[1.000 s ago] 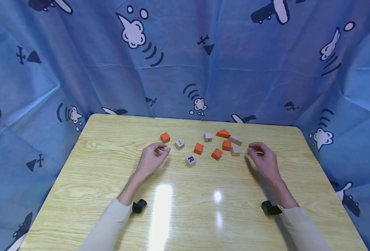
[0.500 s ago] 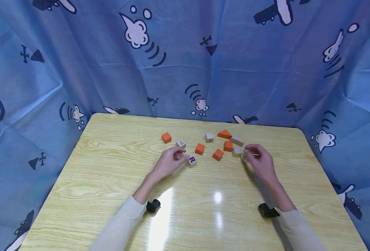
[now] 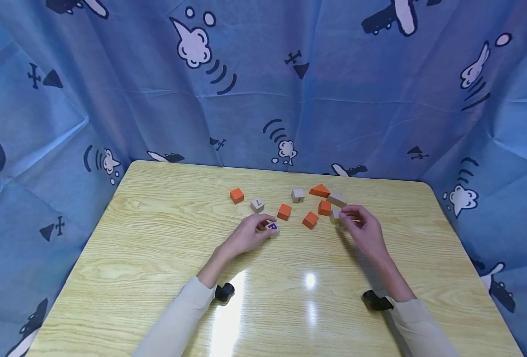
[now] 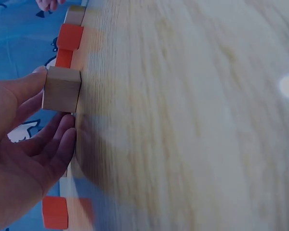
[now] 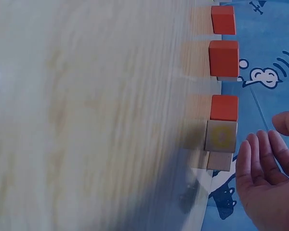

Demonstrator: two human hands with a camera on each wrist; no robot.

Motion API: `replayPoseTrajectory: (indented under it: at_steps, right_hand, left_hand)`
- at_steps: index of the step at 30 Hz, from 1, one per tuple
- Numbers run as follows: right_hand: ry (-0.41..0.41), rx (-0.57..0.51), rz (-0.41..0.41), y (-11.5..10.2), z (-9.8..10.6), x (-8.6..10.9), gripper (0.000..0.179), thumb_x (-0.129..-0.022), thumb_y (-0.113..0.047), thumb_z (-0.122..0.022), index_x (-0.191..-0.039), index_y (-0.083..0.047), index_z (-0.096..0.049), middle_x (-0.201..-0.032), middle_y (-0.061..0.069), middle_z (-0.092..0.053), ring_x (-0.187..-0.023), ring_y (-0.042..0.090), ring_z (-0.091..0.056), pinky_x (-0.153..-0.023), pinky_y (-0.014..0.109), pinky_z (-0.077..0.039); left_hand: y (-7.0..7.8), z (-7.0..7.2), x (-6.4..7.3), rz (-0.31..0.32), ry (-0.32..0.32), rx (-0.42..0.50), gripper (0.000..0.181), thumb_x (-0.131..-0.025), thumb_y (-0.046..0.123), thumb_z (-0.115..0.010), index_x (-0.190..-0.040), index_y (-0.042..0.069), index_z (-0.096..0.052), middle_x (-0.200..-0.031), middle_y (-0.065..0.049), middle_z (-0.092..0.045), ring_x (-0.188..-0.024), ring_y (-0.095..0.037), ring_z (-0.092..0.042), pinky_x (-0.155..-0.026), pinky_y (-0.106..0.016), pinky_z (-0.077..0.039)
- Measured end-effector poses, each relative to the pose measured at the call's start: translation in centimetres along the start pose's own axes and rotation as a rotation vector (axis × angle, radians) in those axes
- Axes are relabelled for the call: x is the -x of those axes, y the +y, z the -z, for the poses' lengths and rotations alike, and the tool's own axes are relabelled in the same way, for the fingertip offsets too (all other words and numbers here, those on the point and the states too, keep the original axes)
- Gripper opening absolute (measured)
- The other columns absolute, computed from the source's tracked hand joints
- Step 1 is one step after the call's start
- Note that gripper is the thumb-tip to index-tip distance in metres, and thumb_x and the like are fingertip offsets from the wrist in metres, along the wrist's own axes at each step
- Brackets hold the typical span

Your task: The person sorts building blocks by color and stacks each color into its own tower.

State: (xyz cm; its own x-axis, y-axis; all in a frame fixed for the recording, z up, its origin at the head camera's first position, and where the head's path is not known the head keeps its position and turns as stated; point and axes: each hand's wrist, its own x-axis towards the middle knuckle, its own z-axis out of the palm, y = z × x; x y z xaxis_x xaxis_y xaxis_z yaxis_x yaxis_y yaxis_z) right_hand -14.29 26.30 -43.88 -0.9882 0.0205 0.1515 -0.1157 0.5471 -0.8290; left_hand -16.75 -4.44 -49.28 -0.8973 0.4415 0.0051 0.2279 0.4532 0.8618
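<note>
On the desk [image 3: 156, 238] sits the R block [image 3: 272, 227], left hand [image 3: 247, 235] curled round it; well apart, right hand [image 3: 364, 228] hangs loose, thumb clear of the fingers, just beside a pale block [image 5: 220, 136].

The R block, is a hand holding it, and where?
The left hand has its thumb and fingers around the sides of the R block; how firmly can't be told. The right hand holds nothing.
</note>
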Motion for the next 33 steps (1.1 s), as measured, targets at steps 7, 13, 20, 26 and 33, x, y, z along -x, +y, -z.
replayPoseTrajectory:
  at_steps: [7, 13, 20, 26, 33]
  right_hand:
    - [-0.021, -0.015, -0.011, 1.3, -0.7, -0.4, 0.029, -0.104, -0.01, -0.061, -0.125, 0.01, -0.061, -0.118, 0.026, -0.065, -0.103, 0.021, -0.061, -0.08, 0.007, -0.047]
    - [-0.02, -0.043, 0.014, 4.4, -1.4, -1.0, 0.028, -0.104, -0.017, -0.064, -0.123, 0.003, -0.064, -0.116, 0.02, -0.067, -0.099, 0.006, -0.06, -0.082, 0.009, -0.048]
    - [-0.042, -0.076, 0.024, 4.0, -1.9, -0.8, 0.027, -0.104, -0.017, -0.064, -0.122, 0.002, -0.064, -0.114, 0.019, -0.066, -0.099, 0.01, -0.061, -0.082, 0.01, -0.05]
    - [-0.076, -0.078, 0.017, 0.0, -1.8, 0.3, 0.028, -0.103, -0.006, -0.062, -0.124, 0.012, -0.061, -0.114, 0.027, -0.065, -0.101, 0.024, -0.061, -0.081, 0.009, -0.049]
    - [-0.078, -0.092, 0.019, 1.6, -2.6, -0.2, 0.029, -0.103, -0.008, -0.062, -0.125, 0.01, -0.061, -0.116, 0.027, -0.065, -0.103, 0.029, -0.061, -0.082, 0.009, -0.049]
  left_hand:
    - [-0.3, 0.3, 0.4, -0.009, -0.014, 0.049, 0.032, -0.099, 0.015, -0.071, -0.127, 0.0, -0.064, -0.11, -0.01, -0.07, -0.1, -0.019, -0.067, -0.089, -0.031, -0.056]
    - [-0.5, 0.7, 0.9, -0.017, -0.022, 0.08, 0.029, -0.096, 0.013, -0.074, -0.12, 0.002, -0.062, -0.109, -0.008, -0.068, -0.104, -0.019, -0.065, -0.092, -0.033, -0.055]
    - [-0.7, 1.0, 1.5, -0.026, -0.01, 0.054, 0.034, -0.089, 0.01, -0.082, -0.119, 0.0, -0.067, -0.107, -0.007, -0.067, -0.101, -0.019, -0.063, -0.09, -0.035, -0.056]
    - [-0.9, 1.5, 2.7, -0.05, 0.017, -0.041, 0.033, -0.085, 0.012, -0.086, -0.112, 0.001, -0.07, -0.103, -0.006, -0.064, -0.096, -0.021, -0.061, -0.086, -0.035, -0.057]
    - [-1.5, 2.5, 4.3, -0.041, 0.033, -0.052, 0.032, -0.083, 0.009, -0.087, -0.109, 0.004, -0.07, -0.103, -0.004, -0.068, -0.097, -0.021, -0.065, -0.087, -0.036, -0.057]
